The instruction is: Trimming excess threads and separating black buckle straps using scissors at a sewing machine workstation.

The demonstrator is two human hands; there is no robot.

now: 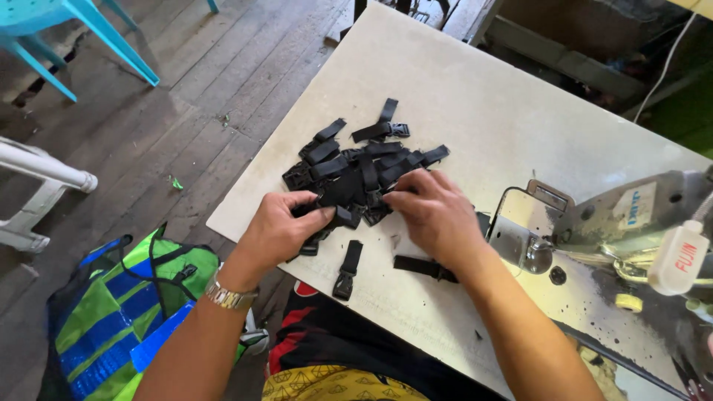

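Both your bare forearms reach forward and up from the lower edge, converging toward each other. Your left hand (278,226) is palm down, knuckles up, fingers curled inward and thumb tucked toward the right, pinching. Your left wrist is bent slightly. Your right hand (434,212) is also palm down, back of hand facing up, fingers bent and pointing left, fingertips close to your left hand's, not clearly touching.

A sewing workshop: sewing machine (631,245), heap of black buckle straps (356,174)
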